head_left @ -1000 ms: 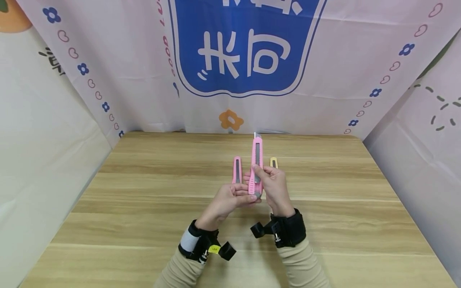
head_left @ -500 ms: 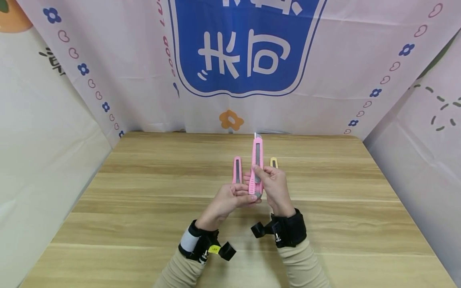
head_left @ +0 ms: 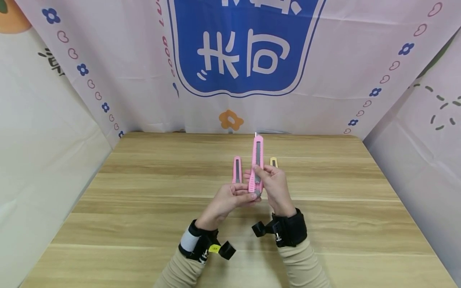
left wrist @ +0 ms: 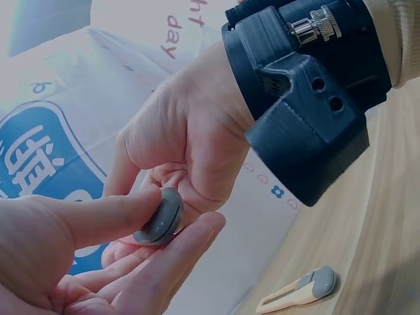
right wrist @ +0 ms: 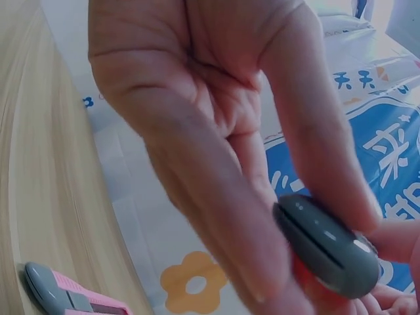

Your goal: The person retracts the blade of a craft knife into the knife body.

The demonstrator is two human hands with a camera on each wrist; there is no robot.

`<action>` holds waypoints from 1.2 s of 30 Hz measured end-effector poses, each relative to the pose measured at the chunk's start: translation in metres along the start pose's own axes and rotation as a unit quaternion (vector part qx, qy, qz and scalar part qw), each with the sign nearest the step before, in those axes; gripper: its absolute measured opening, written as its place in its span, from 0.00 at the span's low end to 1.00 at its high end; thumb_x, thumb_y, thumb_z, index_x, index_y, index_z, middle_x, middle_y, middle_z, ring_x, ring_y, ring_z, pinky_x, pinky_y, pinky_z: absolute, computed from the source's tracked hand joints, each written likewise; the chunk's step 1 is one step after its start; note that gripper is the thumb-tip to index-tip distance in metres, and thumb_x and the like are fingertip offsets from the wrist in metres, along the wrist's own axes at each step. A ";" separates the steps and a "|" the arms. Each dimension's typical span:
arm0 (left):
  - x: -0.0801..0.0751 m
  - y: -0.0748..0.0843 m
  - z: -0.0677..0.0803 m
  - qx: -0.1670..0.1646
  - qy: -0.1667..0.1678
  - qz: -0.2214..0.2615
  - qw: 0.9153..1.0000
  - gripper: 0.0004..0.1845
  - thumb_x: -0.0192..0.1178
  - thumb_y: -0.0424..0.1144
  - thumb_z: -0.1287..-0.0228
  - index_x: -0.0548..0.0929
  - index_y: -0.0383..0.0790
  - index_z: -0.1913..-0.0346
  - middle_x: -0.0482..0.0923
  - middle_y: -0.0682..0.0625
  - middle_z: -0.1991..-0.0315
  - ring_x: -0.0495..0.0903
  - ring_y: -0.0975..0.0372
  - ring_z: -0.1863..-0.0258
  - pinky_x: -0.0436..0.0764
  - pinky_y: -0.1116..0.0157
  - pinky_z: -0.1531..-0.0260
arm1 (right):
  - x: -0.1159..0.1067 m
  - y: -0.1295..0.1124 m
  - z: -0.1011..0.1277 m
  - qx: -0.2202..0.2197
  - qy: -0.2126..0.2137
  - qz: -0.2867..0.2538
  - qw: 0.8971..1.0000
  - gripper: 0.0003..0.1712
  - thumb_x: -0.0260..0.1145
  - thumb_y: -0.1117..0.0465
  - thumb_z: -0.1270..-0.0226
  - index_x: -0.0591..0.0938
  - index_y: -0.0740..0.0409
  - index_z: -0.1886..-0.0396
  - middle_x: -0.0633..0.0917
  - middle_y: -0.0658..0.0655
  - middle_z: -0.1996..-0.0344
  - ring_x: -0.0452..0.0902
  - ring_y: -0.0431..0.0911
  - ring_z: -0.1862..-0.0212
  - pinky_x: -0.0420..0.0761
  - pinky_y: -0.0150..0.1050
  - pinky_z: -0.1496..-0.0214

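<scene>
Both hands hold a pink utility knife above the table, its far end pointing toward the backdrop and a thin blade tip showing there. My left hand pinches the near end; the left wrist view shows its thumb on the grey end cap. On the right side, my right hand grips the knife's middle, thumb lying along its face by the slider. Beyond the left hand a second pink utility knife lies on the table. A yellow utility knife lies beyond the right hand, partly hidden in the head view.
The wood-grain table runs back to a printed cloth backdrop. More cloth hangs at the left and right sides. Black straps with small cameras sit on both wrists.
The held knife has tilted slightly, so its grey nose hardly shows at the far end now. Both hands keep nearly the same place and grip.
</scene>
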State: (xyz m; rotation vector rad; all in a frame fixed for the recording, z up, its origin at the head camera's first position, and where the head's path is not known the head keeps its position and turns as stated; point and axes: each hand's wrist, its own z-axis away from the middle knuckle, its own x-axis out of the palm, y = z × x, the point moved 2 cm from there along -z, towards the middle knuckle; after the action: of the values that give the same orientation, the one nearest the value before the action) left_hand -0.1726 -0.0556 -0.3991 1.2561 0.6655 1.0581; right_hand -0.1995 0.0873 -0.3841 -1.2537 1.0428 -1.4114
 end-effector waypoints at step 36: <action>0.000 0.001 0.002 -0.007 0.034 0.024 0.999 0.19 0.58 0.23 0.38 0.75 0.24 0.44 0.81 0.32 0.48 0.87 0.64 0.61 0.83 0.59 0.45 | 0.004 0.005 -0.002 -0.043 0.000 -0.028 0.999 0.19 0.57 0.64 0.28 0.77 0.81 0.52 0.88 0.41 0.81 0.87 0.36 0.72 0.85 0.26 0.61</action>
State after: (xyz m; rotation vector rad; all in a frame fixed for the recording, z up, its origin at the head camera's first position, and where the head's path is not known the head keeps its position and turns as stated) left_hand -0.1714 -0.0566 -0.3976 1.2323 0.6821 1.1477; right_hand -0.2015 0.0821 -0.3881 -1.3531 1.0861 -1.4220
